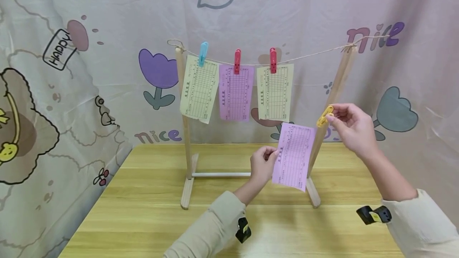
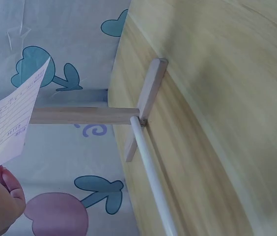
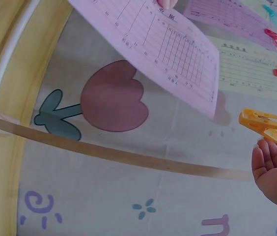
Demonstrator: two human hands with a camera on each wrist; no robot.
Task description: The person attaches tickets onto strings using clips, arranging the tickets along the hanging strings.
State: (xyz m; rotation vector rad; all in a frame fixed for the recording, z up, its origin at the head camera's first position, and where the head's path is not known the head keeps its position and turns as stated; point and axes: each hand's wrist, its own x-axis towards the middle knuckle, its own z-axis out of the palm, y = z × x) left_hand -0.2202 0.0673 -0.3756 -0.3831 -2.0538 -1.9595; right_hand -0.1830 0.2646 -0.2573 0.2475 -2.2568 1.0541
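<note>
My left hand (image 1: 263, 164) pinches the left edge of a pink printed slip (image 1: 295, 156), which hangs below the string (image 1: 308, 53) in front of the stand's right post. In the left wrist view the slip (image 2: 11, 120) bends slightly above the fingers. My right hand (image 1: 355, 128) holds a yellow clothespin (image 1: 325, 116) between thumb and fingers, just right of and above the slip. The right wrist view shows the clothespin (image 3: 261, 123) apart from the paper. Clipped along the string are a yellow slip (image 1: 201, 88), a pink slip (image 1: 236, 92) and another yellow slip (image 1: 275, 92).
A blue clothespin (image 1: 203, 54) and two red clothespins (image 1: 237, 61) grip the hanging slips. The wooden stand has a left post (image 1: 188, 142), a right post (image 1: 338, 79) and a white crossbar (image 1: 222, 174) low down. It stands on a wooden table (image 1: 143, 218) before a patterned cloth (image 1: 118, 11).
</note>
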